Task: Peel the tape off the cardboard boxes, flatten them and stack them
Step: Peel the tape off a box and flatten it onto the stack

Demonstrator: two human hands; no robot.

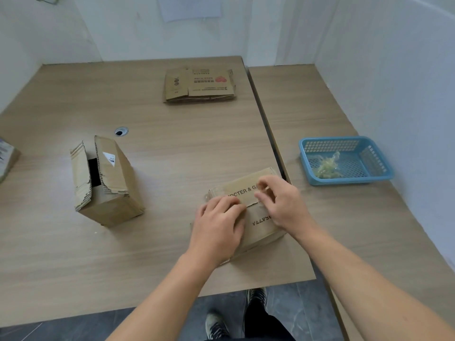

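A small printed cardboard box (246, 188) lies near the table's front right edge. My left hand (219, 225) presses flat on its left half. My right hand (280, 200) rests on its right side, with fingertips pinching at clear tape along the top seam. A larger brown box (105, 183) lies on its side to the left, its flaps partly open. A stack of flattened boxes (199, 84) sits at the far middle of the table.
A blue plastic basket (344, 161) with crumpled tape inside stands on the adjoining right table (320, 107). Another box's corner (7, 158) shows at the left edge. A cable hole (121, 131) is in the tabletop. White walls close in behind and right.
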